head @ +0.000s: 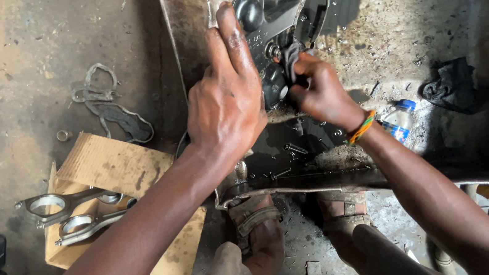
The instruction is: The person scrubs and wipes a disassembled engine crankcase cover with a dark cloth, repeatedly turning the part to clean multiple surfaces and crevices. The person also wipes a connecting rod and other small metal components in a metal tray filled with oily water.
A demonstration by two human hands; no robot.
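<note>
left hand: flat, open, steadying cover
right hand: gripping rag, scrubbing
tip: hold cover firm over tray

To my left I see two steel connecting rods lying side by side on a torn piece of cardboard, a limp old gasket on the stained floor beyond it, and off right a small plastic bottle near a dark rag.
</note>
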